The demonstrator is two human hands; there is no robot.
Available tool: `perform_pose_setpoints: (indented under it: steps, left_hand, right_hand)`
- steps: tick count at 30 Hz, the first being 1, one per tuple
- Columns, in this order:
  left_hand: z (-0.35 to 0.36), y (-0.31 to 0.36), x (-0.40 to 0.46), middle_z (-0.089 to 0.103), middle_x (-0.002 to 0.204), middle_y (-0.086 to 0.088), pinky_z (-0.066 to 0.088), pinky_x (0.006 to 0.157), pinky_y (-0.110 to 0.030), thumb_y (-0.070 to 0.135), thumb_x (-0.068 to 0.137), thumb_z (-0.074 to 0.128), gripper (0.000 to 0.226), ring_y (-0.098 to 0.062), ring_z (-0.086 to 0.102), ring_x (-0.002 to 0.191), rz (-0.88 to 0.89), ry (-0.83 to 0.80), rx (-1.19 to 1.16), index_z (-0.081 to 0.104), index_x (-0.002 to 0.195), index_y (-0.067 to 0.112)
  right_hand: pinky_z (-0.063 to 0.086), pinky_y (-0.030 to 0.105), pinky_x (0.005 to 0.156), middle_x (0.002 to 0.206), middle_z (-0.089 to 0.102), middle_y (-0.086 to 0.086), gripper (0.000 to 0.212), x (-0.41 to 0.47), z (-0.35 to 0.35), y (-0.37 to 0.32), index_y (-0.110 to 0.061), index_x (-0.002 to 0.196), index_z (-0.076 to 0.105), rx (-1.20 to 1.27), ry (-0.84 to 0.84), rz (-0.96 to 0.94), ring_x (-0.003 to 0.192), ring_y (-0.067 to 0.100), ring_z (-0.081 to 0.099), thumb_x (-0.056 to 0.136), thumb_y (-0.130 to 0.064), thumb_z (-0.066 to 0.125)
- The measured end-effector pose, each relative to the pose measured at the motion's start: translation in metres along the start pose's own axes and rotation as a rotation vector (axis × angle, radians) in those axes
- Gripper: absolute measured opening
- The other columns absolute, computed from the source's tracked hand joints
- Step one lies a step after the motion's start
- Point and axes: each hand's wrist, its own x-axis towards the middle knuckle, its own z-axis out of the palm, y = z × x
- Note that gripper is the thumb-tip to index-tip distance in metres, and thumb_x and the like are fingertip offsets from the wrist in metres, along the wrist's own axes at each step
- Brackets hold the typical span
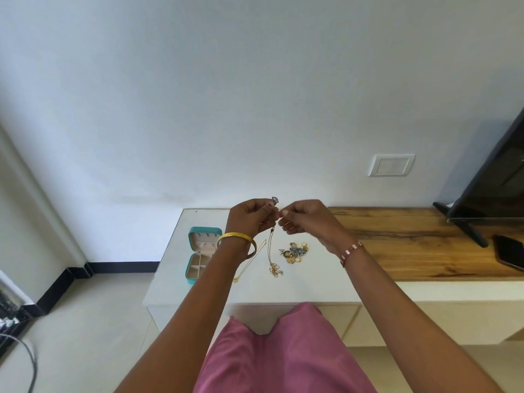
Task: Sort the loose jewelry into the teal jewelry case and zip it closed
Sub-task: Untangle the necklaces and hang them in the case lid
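Both hands are raised above the white worktop, fingers curled and nearly meeting in the middle; the left hand is pinched on a thin necklace, with a small silvery piece poking up above its fingertips; the right hand is curled in close beside it and looks to be pinching the same chain, though the exact contact can't be made out. The necklace is hung straight down from the fingers, its lower end pooled on the worktop. A gold bangle is worn on the left wrist, a reddish bracelet on the right.

The teal case is lying open near the worktop's left edge, partly hidden behind the left forearm; a second gold chain is spread just right of it; the pile of loose jewelry is sat under the right hand. Bare white surface is left toward the front edge; the wooden top to the right is taken up by a phone and a TV.
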Motion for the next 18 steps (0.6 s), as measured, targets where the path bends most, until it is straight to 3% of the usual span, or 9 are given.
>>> perform_pose_setpoints:
  steps: [3,6,9,15,18]
  left_hand:
    - [0.001,0.002,-0.003,0.064,0.074,-0.006,0.057,0.063,-0.021,0.002,0.088,0.055,0.015,-0.016,0.063,0.066,-0.012,0.008,-0.034,0.065,0.08,0.01]
    - [0.0,0.001,-0.005,0.066,0.065,-0.002,0.055,0.056,-0.021,-0.001,0.087,0.056,0.018,-0.016,0.062,0.062,-0.02,0.075,-0.066,0.064,0.075,0.011]
    - [-0.004,0.001,-0.007,0.066,0.058,0.001,0.056,0.058,-0.021,-0.002,0.086,0.057,0.017,-0.015,0.063,0.061,-0.036,0.097,-0.114,0.065,0.076,0.01]
    - [-0.005,0.004,-0.009,0.062,0.075,-0.008,0.056,0.057,-0.02,-0.001,0.086,0.056,0.013,-0.019,0.062,0.068,-0.058,0.12,-0.183,0.061,0.08,0.009]
    - [-0.007,0.004,-0.008,0.063,0.078,-0.007,0.056,0.061,-0.022,0.003,0.088,0.056,0.012,-0.019,0.062,0.072,-0.061,0.141,-0.17,0.061,0.082,0.012]
  right_hand:
    - [0.053,0.029,0.079,0.081,0.067,0.007,0.012,-0.002,0.012,0.011,-0.005,0.091,0.067,0.042,-0.109,0.022,0.077,0.017,0.063,0.09,-0.012,0.056]
    - [0.052,0.031,0.082,0.081,0.067,0.009,0.01,-0.002,0.019,0.012,-0.004,0.091,0.067,0.122,-0.118,0.026,0.077,0.018,0.064,0.088,-0.011,0.06]
    - [0.054,0.031,0.08,0.077,0.067,0.01,0.006,-0.002,0.022,0.012,-0.004,0.088,0.067,0.141,-0.119,0.025,0.073,0.017,0.065,0.085,-0.009,0.063]
    - [0.055,0.024,0.062,0.056,0.061,0.001,0.004,-0.004,0.019,0.013,-0.008,0.078,0.066,0.143,-0.083,0.04,0.053,0.013,0.06,0.082,-0.009,0.067]
    - [0.054,0.024,0.061,0.053,0.06,0.001,0.003,-0.005,0.017,0.017,-0.008,0.079,0.067,0.15,-0.101,0.084,0.052,0.013,0.058,0.081,-0.01,0.068]
